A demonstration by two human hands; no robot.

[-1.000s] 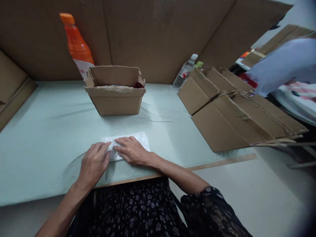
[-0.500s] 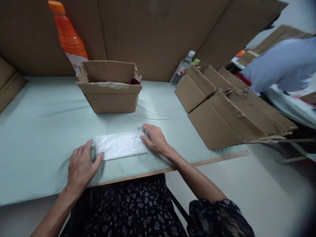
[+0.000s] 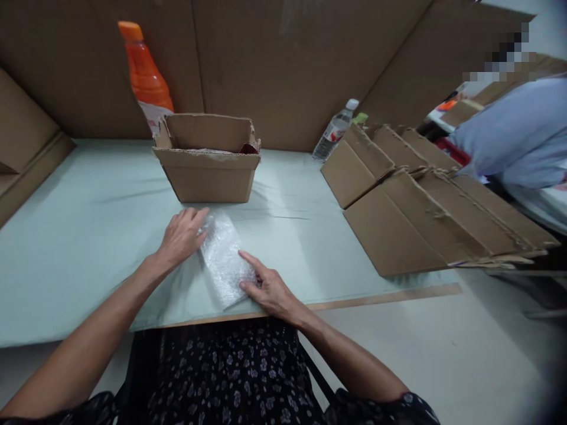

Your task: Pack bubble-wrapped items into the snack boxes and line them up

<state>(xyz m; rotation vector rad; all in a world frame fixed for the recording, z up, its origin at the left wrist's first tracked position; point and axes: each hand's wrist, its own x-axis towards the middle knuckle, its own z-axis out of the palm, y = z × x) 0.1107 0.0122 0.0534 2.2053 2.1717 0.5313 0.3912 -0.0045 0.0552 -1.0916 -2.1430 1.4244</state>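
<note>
A flat packet wrapped in bubble wrap lies on the pale green table, its long side pointing away from me. My left hand rests at its far left corner, fingers laid against the wrap. My right hand holds its near right edge, forefinger stretched along the wrap and thumb under the edge. Just behind the packet stands an open cardboard box with something dark red and white inside.
An orange bottle stands behind the box, a clear water bottle further right. Flattened cardboard boxes are stacked on the right. Cardboard walls close the back and left. A person in a light blue sleeve is at far right.
The packet has been turned about a quarter turn, from lying crosswise to pointing away from me. My left hand moved up to its far end, my right hand came down to its near edge.
</note>
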